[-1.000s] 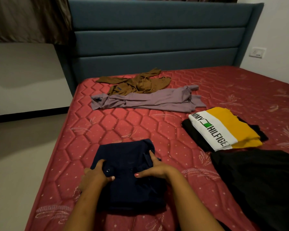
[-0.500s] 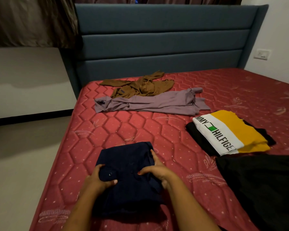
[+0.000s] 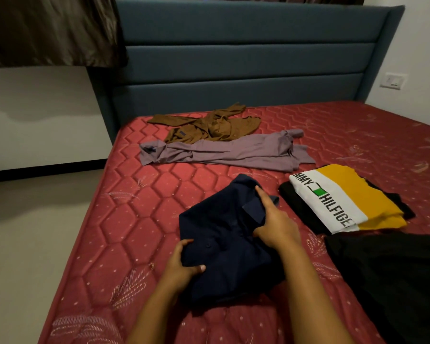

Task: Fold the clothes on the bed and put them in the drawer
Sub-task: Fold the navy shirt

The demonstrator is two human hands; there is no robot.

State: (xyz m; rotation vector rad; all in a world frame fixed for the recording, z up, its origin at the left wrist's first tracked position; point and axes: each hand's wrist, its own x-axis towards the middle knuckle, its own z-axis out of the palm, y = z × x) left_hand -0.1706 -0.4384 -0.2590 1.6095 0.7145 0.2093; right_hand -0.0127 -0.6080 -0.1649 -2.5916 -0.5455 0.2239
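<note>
**Bed stock: six garments, one in hand**

- Red quilted bed.
- Black garment, lower right.
- Folded navy shirt, mid-bed; since a second ago it has shifted right, towards the tee.
- Mauve shirt and brown shirt, unfolded.
- Folded yellow-white tee, print reads "MMY HILFIGE".
- Left hand and right hand, fingers clamped on the navy shirt's edges.
</note>
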